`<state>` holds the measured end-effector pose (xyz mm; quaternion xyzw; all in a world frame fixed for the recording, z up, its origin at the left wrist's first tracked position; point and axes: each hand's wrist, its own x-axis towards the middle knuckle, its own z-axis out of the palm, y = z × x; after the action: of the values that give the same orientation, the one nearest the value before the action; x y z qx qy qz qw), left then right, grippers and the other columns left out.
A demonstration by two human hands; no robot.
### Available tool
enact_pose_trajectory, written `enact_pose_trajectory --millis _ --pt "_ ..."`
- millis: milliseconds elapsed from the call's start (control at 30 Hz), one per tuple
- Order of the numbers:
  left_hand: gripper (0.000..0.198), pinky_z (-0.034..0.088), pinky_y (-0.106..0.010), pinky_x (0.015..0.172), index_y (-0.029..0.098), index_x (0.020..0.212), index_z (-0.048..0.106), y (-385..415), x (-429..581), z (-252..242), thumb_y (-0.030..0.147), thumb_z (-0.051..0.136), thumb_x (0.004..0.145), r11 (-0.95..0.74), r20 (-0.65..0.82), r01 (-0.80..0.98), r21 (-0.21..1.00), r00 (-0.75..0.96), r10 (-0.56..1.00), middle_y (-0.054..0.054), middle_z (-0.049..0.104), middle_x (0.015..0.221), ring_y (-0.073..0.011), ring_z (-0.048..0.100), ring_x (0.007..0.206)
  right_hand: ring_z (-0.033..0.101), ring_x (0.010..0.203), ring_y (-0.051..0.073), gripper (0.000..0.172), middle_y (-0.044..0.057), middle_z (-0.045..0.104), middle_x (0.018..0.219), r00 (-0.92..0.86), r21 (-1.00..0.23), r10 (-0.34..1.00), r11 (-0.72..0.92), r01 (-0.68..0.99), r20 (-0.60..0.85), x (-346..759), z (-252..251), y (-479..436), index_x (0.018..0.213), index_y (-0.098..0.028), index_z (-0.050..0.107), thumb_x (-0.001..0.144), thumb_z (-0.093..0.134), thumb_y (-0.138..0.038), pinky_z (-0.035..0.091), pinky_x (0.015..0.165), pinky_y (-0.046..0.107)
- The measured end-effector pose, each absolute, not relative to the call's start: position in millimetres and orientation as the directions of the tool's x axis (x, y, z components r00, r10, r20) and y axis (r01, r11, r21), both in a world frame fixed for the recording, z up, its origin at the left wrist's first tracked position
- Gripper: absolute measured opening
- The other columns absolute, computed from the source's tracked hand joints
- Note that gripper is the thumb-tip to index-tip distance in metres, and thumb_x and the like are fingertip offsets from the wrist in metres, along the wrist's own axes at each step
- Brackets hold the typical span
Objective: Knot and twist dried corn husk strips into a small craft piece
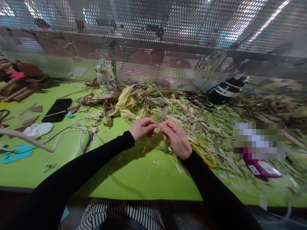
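Observation:
My left hand and my right hand meet fingertip to fingertip above the green table. Both are closed in a pinch; whatever lies between the fingers is too small to make out. Just beyond them spreads a heap of dry shredded corn husk. A pale yellow-green corn husk, leaves folded outward, rests on the heap's left part. Beside my right wrist lies a yellow looped cord, partly hidden by the sleeve.
A clear bottle and a black bottle stand or lean near the perforated metal screen. At left are a black phone, white tissue and cables. A magenta device lies at right among the shreds.

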<state>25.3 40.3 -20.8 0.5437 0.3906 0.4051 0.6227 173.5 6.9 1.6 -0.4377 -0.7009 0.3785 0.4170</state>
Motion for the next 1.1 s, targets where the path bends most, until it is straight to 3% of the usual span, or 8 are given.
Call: enact_pose_trajectory --millis 133,200,267,367,500,700,867,1100 --pt "0.010 0.038 -0.020 0.053 0.016 0.068 0.058 42 18 -23 0.020 0.057 0.076 -0.301 0.102 0.370 0.879 0.472 0.876 0.003 0.055 0.050 -0.0084 0.051 0.047 0.054 0.085 0.019 0.020 0.006 0.060 0.085 -0.387 -0.591 0.804 0.595 0.546 0.452 185 12 16 0.071 -0.019 0.056 0.087 0.049 -0.029 0.040 0.077 0.031" --pt "0.007 0.038 -0.021 0.056 0.017 0.066 0.060 39 18 -18 0.015 0.059 0.073 -0.458 0.150 0.435 0.775 0.577 0.803 0.003 0.057 0.053 -0.0088 0.050 0.050 0.053 0.084 0.019 0.022 0.005 0.060 0.082 -0.423 -0.580 0.806 0.592 0.560 0.414 191 14 22 0.068 -0.019 0.057 0.086 0.049 -0.029 0.039 0.076 0.031" --pt "0.004 0.039 -0.022 0.059 0.017 0.068 0.060 34 19 -11 0.015 0.061 0.072 -0.507 0.180 0.335 0.794 0.667 0.723 0.002 0.060 0.059 -0.0090 0.052 0.054 0.051 0.068 0.015 0.025 0.002 0.056 0.069 -0.399 -0.701 0.871 0.475 0.532 0.287 197 14 27 0.066 -0.019 0.055 0.085 0.051 -0.034 0.039 0.064 0.028" --pt "0.018 0.044 -0.022 0.057 0.015 0.080 0.056 30 21 -2 0.033 0.056 0.080 -0.226 0.151 0.033 0.974 0.651 0.744 0.000 0.061 0.062 -0.0099 0.056 0.054 0.032 0.044 0.008 0.029 -0.005 0.043 0.055 -0.247 -0.941 0.966 0.148 0.304 0.072 203 12 30 0.066 -0.019 0.049 0.080 0.054 -0.045 0.023 0.042 0.022" --pt "0.051 0.048 -0.024 0.056 0.015 0.111 0.047 28 24 4 0.043 0.066 0.073 0.014 0.140 -0.257 0.966 0.571 0.809 0.002 0.062 0.061 -0.0115 0.060 0.055 0.020 0.038 0.004 0.033 -0.009 0.035 0.048 -0.299 -0.997 0.952 -0.054 0.062 -0.070 202 3 31 0.068 -0.019 0.045 0.072 0.064 -0.047 0.010 0.037 0.020" --pt "0.046 0.048 -0.021 0.055 0.012 0.102 0.055 25 28 3 0.040 0.071 0.069 0.154 0.061 -0.329 0.932 0.558 0.828 -0.001 0.064 0.062 -0.0106 0.062 0.056 0.015 0.037 0.003 0.033 -0.011 0.029 0.044 -0.377 -0.974 0.919 -0.176 -0.139 -0.113 196 -16 31 0.067 -0.019 0.046 0.069 0.067 -0.044 0.006 0.036 0.019" --pt "0.041 0.048 -0.020 0.053 0.012 0.095 0.055 24 27 4 0.037 0.073 0.068 0.178 0.070 -0.404 0.897 0.529 0.846 -0.001 0.065 0.063 -0.0100 0.062 0.054 0.015 0.035 0.001 0.035 -0.011 0.033 0.046 -0.514 -0.971 0.843 -0.226 -0.074 -0.157 197 -15 29 0.067 -0.017 0.050 0.066 0.072 -0.045 0.006 0.035 0.019" --pt "0.036 0.049 -0.021 0.051 0.012 0.083 0.052 31 25 3 0.033 0.075 0.066 0.249 -0.068 -0.326 0.912 0.478 0.876 -0.001 0.064 0.059 -0.0106 0.062 0.051 0.019 0.035 0.002 0.031 -0.011 0.031 0.041 -0.472 -0.993 0.879 -0.105 -0.052 -0.068 204 -3 25 0.067 -0.016 0.057 0.069 0.070 -0.043 0.009 0.036 0.020"
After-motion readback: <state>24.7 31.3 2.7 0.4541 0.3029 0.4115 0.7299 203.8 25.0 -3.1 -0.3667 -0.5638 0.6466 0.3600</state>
